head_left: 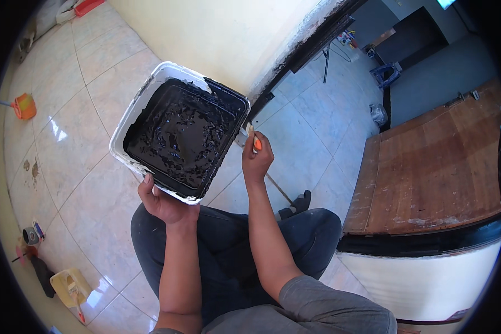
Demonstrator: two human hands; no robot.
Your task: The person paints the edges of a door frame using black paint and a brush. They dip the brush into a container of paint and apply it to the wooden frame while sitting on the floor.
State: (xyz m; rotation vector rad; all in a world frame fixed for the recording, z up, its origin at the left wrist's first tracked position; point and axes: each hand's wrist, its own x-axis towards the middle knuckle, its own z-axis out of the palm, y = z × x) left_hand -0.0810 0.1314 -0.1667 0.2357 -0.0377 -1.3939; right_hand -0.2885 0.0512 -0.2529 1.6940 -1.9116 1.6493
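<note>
A square white tub (129, 119), coated inside with glossy black paint (178, 133), is held up in front of me and tilted. My left hand (172, 206) grips it at the near corner, the thumb up along the outer wall and the other fingers mostly hidden underneath. Just right of the tub, my right hand (257, 161) is closed round a paintbrush with an orange handle (258, 144). The brush's working end lies beside or behind the tub's black-smeared right side, so its bristles are hidden.
Ahead are a cream wall (206, 39) and a black-painted door frame (295, 58). A brown wooden door (434, 167) stands at right. On the tiled floor at left are an orange dustpan (24, 106), a can (31, 236) and a yellowish tray (61, 281) with another brush.
</note>
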